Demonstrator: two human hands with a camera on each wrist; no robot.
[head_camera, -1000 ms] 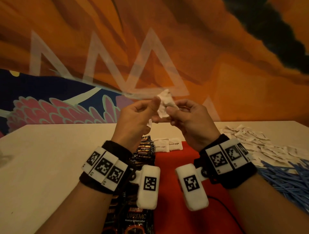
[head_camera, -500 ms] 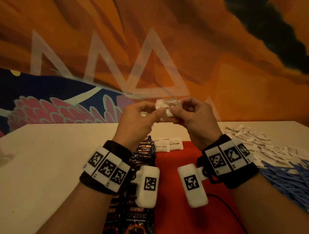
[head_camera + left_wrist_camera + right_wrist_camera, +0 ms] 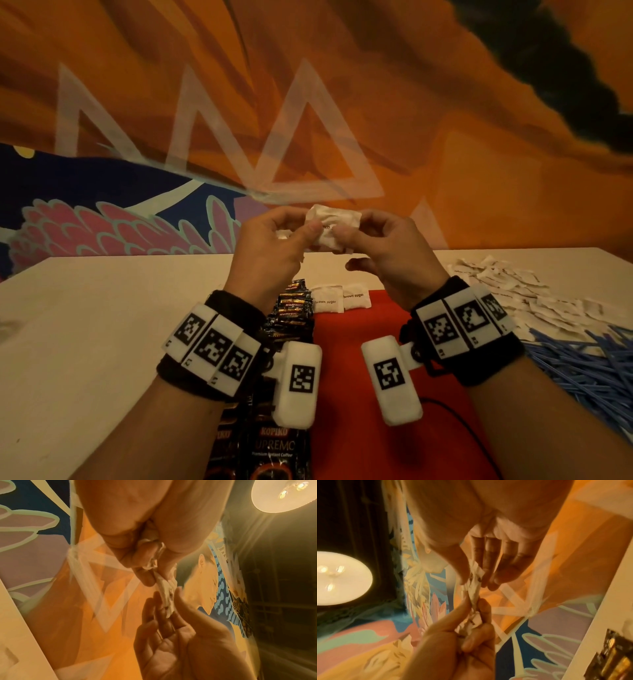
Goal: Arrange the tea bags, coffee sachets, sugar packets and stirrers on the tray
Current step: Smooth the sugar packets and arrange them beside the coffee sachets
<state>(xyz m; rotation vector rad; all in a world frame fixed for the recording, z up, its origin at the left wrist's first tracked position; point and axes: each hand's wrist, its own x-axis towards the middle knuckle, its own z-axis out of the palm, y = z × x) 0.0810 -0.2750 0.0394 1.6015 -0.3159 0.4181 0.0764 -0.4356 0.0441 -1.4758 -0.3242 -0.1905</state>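
My left hand (image 3: 270, 246) and right hand (image 3: 383, 246) pinch one sugar packet (image 3: 334, 224) aloft at 12 o'clock; two packets (image 3: 342, 301) apparently placed on the red tray (image 3: 363, 342), pile (image 3: 513, 301) and stirrers (image 3: 589, 366) waiting at 3 o'clock.

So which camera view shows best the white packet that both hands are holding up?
The head view: the brown sugar packet faces the camera flat, part of its print readable, pinched between the left hand and the right hand. Both wrist views show it only edge-on, crumpled between fingertips, print unreadable.
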